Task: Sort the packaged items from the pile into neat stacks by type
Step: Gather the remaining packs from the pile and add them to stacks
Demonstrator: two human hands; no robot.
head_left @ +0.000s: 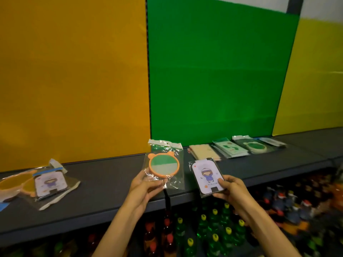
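Here, your left hand [143,184] pinches a round orange mirror [164,165] by its slippery bag; your right hand [231,188] grips a stiff, light cartoon card [207,178] beside it.

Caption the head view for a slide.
Left hand holds a round orange-framed packet, right hand a cartoon-girl packet, above the shelf.

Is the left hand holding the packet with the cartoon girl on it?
No, the left hand grips the round orange-rimmed packet; the right hand holds the cartoon girl packet.
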